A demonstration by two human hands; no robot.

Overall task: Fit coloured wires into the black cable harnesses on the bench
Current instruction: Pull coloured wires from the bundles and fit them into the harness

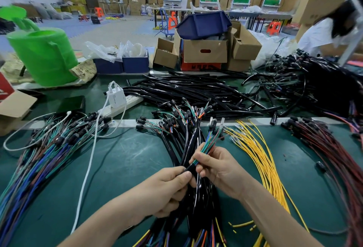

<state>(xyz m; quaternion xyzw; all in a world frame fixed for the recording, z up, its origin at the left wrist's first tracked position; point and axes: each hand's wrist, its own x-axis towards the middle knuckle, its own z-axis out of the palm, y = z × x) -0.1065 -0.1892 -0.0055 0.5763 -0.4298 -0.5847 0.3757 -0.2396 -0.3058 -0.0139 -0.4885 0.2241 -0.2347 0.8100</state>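
Left fingers (182, 176): the left hand (169, 189) was curled tight, thumb and forefinger pinching the open end of a black harness sleeve (190, 168).
Right fingers (202, 157): the right hand (218, 170) was closed narrow around a small bunch of coloured wires (205, 148), just at the sleeve mouth.
Wire ends: the terminals fanned up and away from the right hand, above the worktop (127, 158).
Under the hands: a harness bundle (186, 140) of black sleeves lay beneath both wrists, running away from the person.
Right side: yellow wires (259, 154) lay just beside the right hand; red wires (334, 154) lay further out.
Left side: blue and green wires (39, 154) were spread well apart from the hands, crossed by a white cable (86, 178).
Behind: a pile of black tubes (196, 89), a power strip (121, 105) and a green watering can (43, 56).
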